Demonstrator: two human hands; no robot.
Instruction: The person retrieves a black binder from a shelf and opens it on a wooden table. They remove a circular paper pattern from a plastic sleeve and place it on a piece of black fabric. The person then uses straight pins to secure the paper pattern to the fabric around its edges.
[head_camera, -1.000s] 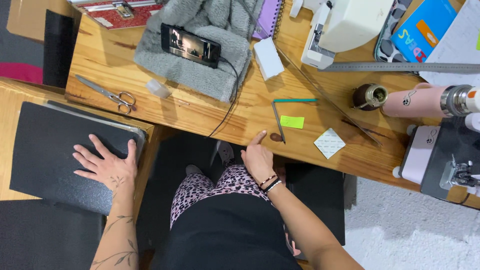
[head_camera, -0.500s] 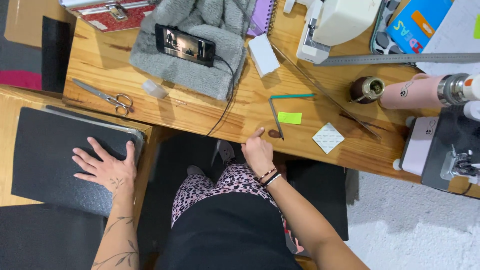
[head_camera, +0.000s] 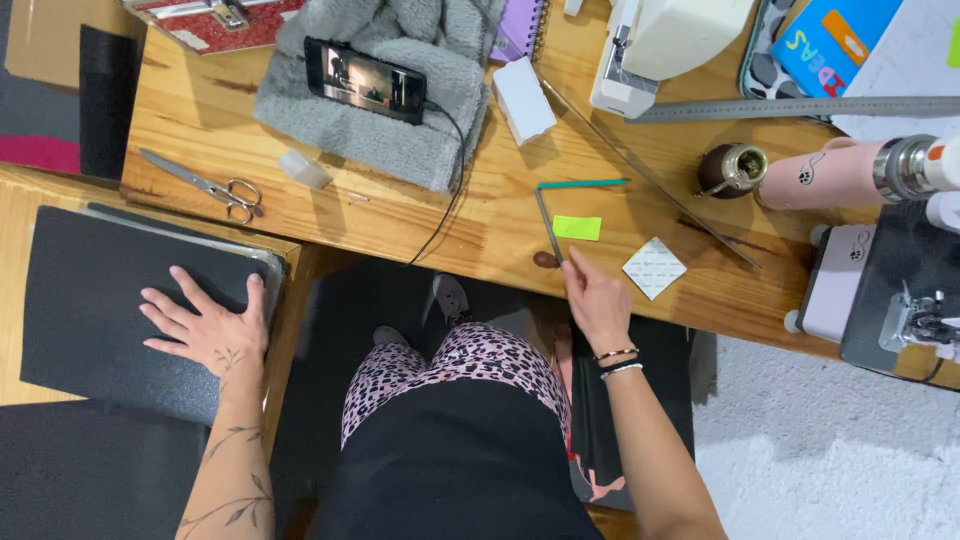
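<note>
The left hand (head_camera: 205, 325) is laid flat, fingers spread wide, on a black textured sheet (head_camera: 100, 300) that rests on a lower wooden surface to the left of the wooden table (head_camera: 400, 215); nothing is gripped by it. The right hand (head_camera: 595, 300) is held at the near edge of the table, its fingertips pinched on the near end of a thin metal L-shaped square (head_camera: 550, 225), whose long arm runs away from the hand and whose green-edged short arm turns right. A neon-green sticky note (head_camera: 577, 228) lies just right of the square, and a white patterned paper square (head_camera: 654, 268) is seen further right. Scissors (head_camera: 205, 185) lie on the table well left of the square. A phone (head_camera: 365, 80) rests on a grey fleece (head_camera: 400, 130) beyond them, with a black cable trailing to the table's near edge. A long steel ruler (head_camera: 800, 107) lies at the far right.
</note>
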